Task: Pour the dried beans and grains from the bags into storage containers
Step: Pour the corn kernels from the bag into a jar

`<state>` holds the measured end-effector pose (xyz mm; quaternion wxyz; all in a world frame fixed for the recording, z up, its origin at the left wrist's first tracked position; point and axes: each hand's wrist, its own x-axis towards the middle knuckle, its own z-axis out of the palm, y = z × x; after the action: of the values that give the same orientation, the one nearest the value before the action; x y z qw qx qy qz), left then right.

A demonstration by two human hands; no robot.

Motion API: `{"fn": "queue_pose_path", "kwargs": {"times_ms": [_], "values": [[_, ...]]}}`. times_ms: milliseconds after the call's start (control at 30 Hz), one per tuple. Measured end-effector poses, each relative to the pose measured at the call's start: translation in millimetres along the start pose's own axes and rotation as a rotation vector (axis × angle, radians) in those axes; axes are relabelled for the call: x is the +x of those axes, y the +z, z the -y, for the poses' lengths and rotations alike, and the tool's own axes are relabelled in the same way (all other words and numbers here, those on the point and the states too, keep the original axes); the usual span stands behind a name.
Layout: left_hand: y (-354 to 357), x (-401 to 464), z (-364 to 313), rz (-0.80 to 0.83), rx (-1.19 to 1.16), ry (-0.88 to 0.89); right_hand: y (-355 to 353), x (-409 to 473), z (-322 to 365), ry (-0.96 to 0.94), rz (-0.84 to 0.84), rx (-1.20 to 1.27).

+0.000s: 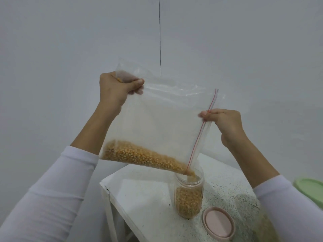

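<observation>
My left hand (115, 88) pinches the clear zip-seal plastic bag (157, 119) high by its corner, my right hand (222, 121) pinches the zip edge. Yellow corn kernels (139, 156) stream into the clear round jar (189, 198) on the worktop (148, 198) — jar over half full, plenty left in the bag.

Single head-worn view, wide-angle, facing forward and slightly down toward plain wall (70, 49). Both forearms reach in from bottom corners (close to lens). White table (148, 198) sits low in frame, below raised hands, its right part cut by frame edge.
</observation>
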<state>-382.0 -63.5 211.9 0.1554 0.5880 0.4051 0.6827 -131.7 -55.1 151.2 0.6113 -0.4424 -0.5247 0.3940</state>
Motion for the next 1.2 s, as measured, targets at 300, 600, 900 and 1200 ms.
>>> {"fn": "queue_pose_path", "kwargs": {"times_ms": [300, 600, 900, 1200], "values": [[-1, 3, -4, -0.005, 0.0, 0.012, 1, 4, 1, -0.004, 0.039, 0.017], [-2, 10, -12, 0.011, 0.021, 0.032, 2, 6, 2, -0.017, 0.011, 0.045], [-3, 10, -10, -0.001, 0.026, 0.022, 3, 7, 1, -0.025, 0.006, 0.04], [-3, 11, -13, 0.003, 0.043, 0.029, 2, 6, 1, -0.028, 0.031, 0.043]]}}
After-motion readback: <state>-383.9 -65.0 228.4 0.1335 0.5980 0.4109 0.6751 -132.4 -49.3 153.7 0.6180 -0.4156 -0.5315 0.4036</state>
